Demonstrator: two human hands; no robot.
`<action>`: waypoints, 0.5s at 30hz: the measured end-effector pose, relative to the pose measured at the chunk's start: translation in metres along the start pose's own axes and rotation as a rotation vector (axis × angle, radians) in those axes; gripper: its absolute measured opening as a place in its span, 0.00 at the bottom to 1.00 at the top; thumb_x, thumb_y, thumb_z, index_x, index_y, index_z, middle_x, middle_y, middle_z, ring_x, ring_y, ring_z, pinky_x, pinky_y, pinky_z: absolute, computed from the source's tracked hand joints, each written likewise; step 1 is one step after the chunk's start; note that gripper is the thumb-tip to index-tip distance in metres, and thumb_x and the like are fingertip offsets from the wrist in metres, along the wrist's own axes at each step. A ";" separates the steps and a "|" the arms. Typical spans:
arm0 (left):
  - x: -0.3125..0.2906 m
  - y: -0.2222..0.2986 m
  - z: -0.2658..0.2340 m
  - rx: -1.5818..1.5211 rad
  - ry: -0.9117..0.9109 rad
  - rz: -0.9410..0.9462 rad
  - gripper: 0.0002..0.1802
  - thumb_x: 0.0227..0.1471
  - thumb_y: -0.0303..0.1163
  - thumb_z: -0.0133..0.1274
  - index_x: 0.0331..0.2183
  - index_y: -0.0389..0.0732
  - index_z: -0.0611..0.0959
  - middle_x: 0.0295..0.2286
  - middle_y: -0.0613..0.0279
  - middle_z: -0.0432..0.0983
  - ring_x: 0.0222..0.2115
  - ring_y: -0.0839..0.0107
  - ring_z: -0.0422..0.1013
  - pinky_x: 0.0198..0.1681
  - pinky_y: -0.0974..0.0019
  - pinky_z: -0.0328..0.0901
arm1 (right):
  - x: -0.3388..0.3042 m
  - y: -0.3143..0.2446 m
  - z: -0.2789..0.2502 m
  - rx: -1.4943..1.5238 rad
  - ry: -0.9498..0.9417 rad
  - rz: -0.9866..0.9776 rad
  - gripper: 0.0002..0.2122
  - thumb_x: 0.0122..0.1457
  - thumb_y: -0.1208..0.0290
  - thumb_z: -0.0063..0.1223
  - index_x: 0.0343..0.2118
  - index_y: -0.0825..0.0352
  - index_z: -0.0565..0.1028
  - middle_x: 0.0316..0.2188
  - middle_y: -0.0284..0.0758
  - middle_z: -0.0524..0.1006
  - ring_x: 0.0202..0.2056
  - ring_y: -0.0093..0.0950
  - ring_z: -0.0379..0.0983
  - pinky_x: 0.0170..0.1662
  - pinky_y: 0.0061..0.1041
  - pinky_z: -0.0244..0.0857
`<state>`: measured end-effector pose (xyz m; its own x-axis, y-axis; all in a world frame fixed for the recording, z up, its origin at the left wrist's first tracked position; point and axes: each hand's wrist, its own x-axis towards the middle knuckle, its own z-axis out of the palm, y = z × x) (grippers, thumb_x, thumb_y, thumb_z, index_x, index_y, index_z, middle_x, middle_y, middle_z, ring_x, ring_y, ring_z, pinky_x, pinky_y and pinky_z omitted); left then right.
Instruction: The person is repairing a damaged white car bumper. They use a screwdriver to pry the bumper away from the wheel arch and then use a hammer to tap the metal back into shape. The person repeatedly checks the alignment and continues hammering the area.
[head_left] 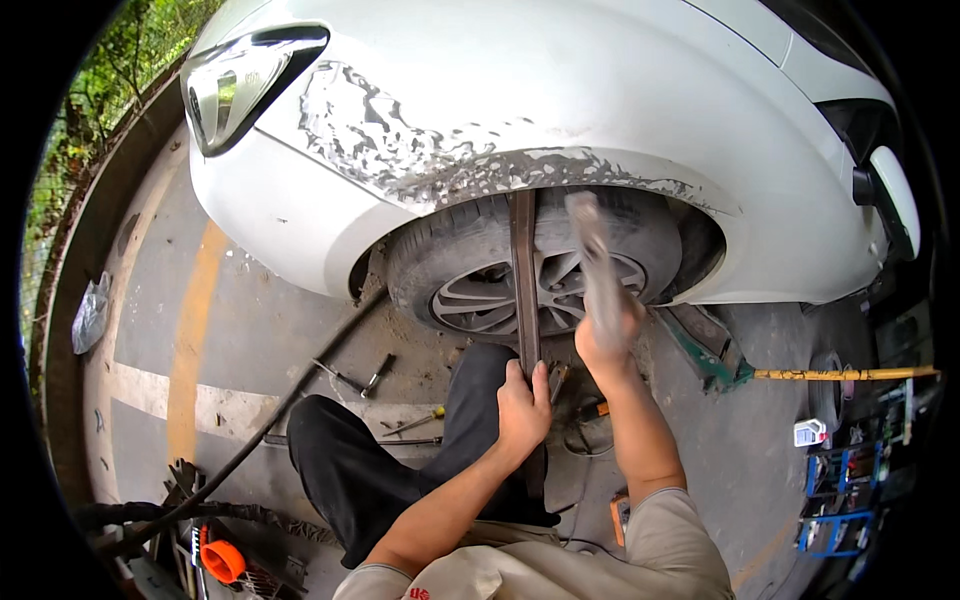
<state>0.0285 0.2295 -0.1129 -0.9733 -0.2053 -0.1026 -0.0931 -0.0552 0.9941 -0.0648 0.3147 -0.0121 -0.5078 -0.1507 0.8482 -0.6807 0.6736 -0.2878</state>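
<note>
Bar (525, 290), long, flat and dark, runs up from the left hand (523, 412), whose fingers wrap its lower part, to the wheel arch (570, 165) ahead of that hand. The right hand (610, 338), raised beside the bar, grips a pale tool (598, 265) pointing up and forward. Farther ahead of both hands, paint is missing from the white fender (560, 90) in ragged patches (350, 115), with rough grey along the arch. By that, work here seems part-way: some of the surface is stripped, and no smooth finish covers it yet. Just beyond the hands sits the tire (455, 240). To the right hand's right is what looks like a green jack (718, 368); left of the left hand lies a screwdriver (415, 422). The bar's top is hidden behind the arch, its lower end is lost between the legs (340, 450), and the tool is too blurred to identify.
</note>
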 end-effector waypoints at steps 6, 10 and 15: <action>-0.004 0.009 0.000 0.005 0.030 0.050 0.16 0.60 0.36 0.46 0.29 0.32 0.67 0.16 0.44 0.71 0.18 0.45 0.71 0.20 0.53 0.62 | -0.001 -0.006 -0.013 0.012 0.016 -0.185 0.10 0.58 0.68 0.51 0.24 0.68 0.68 0.16 0.40 0.69 0.17 0.40 0.68 0.22 0.34 0.62; 0.000 0.009 -0.001 -0.005 -0.012 0.022 0.16 0.60 0.36 0.46 0.29 0.31 0.67 0.16 0.43 0.72 0.19 0.45 0.71 0.21 0.53 0.62 | 0.003 0.011 0.013 -0.089 -0.051 0.040 0.08 0.56 0.73 0.50 0.24 0.69 0.67 0.17 0.46 0.68 0.20 0.49 0.68 0.23 0.38 0.61; -0.002 0.008 -0.005 0.028 0.050 0.057 0.16 0.60 0.35 0.46 0.29 0.31 0.67 0.17 0.42 0.72 0.20 0.43 0.71 0.21 0.51 0.62 | 0.003 -0.021 -0.004 0.122 0.037 -0.190 0.08 0.54 0.69 0.54 0.26 0.68 0.70 0.19 0.40 0.73 0.19 0.38 0.72 0.23 0.31 0.65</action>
<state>0.0309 0.2245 -0.1049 -0.9657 -0.2555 -0.0464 -0.0440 -0.0152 0.9989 -0.0500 0.3036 -0.0016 -0.3460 -0.2386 0.9074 -0.8222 0.5429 -0.1707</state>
